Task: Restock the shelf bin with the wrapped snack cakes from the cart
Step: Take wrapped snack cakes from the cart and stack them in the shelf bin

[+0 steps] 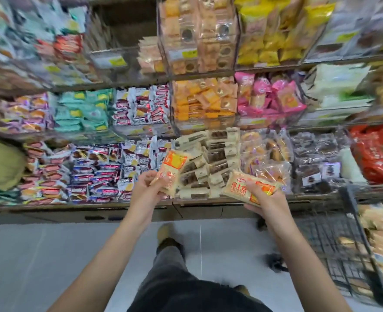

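Snack cakes (173,171) (251,188) showing pale cream wrappers, orange-yellow panels, red lettering; cart (334,242) showing black wire mesh; floor (50,255) showing grey.

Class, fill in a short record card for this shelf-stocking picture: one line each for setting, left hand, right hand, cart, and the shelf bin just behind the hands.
setting: shop aisle facing shelves of wrapped snacks
left hand: grips a wrapped snack cake, held tilted
right hand: grips a second cake, lying flatter
cart: wire basket at the person's right, more pale packets inside
bin behind hands: beige packets with dark cakes
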